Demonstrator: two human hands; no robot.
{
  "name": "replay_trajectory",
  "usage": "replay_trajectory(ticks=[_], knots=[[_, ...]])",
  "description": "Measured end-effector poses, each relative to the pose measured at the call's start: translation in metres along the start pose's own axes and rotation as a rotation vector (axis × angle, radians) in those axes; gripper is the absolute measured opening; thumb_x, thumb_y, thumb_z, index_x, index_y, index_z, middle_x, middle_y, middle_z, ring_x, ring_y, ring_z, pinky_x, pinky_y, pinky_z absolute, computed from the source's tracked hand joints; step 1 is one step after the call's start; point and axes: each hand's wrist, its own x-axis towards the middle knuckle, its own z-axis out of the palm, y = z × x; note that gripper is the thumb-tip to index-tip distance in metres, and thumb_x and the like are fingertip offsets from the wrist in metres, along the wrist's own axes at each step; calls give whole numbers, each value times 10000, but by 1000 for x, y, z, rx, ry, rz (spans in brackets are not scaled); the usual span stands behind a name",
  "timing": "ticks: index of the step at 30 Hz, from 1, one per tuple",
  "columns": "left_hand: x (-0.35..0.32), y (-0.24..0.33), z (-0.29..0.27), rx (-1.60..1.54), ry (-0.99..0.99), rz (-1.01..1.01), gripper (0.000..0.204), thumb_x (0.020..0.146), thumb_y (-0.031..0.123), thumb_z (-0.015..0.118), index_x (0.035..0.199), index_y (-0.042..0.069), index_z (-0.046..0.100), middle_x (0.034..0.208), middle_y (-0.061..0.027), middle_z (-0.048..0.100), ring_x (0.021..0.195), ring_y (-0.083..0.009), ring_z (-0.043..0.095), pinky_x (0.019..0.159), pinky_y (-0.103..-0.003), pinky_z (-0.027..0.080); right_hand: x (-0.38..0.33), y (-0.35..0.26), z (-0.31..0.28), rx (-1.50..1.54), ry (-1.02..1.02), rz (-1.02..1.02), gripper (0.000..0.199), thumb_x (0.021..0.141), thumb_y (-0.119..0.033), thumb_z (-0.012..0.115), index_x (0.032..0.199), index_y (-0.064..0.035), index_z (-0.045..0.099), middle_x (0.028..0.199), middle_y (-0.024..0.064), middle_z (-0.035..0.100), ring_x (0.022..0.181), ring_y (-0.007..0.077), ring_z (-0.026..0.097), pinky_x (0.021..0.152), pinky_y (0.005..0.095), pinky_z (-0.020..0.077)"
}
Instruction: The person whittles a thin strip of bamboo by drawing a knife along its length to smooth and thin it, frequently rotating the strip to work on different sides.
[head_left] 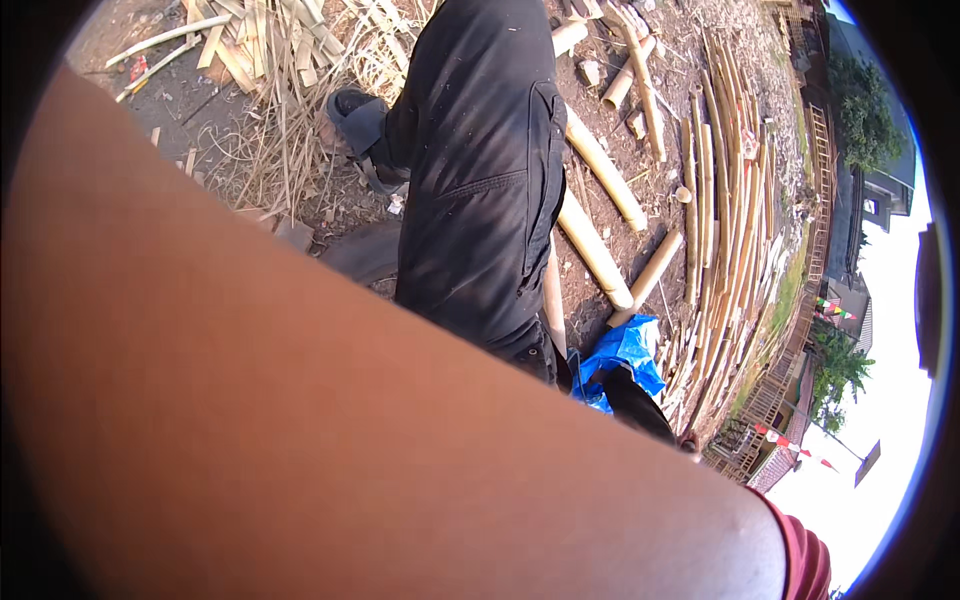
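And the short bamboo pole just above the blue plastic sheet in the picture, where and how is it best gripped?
Probably around the middle of the short bamboo pole, from above: it is straight and round, lies flat, and is uncovered there, while the blue plastic sheet crowds its lower end.

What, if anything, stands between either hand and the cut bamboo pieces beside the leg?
Neither hand can be made out, so the full path can't be judged. In view, the black-trousered leg stands between the left part of the bare arm and the cut bamboo pieces.
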Motion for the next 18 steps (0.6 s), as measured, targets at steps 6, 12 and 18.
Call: replay_trajectory(ticks=[6, 12, 18], knots=[[-2, -13, 21, -152, -137, -28, 237, 990, 188, 684, 1100, -15, 630, 1086, -168, 716, 869, -204, 691, 798, -323, 582, -11, 2, -14, 21, 55, 9, 577, 1016, -501, 468, 1030, 12, 732, 971, 195, 721, 953, 310, 723, 849, 426, 570], [-19, -12, -18, -259, -206, -121, 223, 975, 161, 708, 1103, 3, 616, 1123, -170, 711, 889, -183, 675, 829, -315, 564, -21, -20, 11, 48, 18, -16, 597, 1026, -485, 462, 954, 40, 738, 873, 202, 727, 879, 290, 743, 800, 417, 588], [-54, 45, 20, -384, -424, 32, 289, 930, 130, 767, 1151, 22, 615, 1092, -167, 716, 924, -163, 677, 812, -283, 564, -105, 108, 15, 132, 116, 239, 833, 1001, -657, 396, 606, 37, 632, 535, 178, 594, 566, 291, 673, 637, 428, 545]])
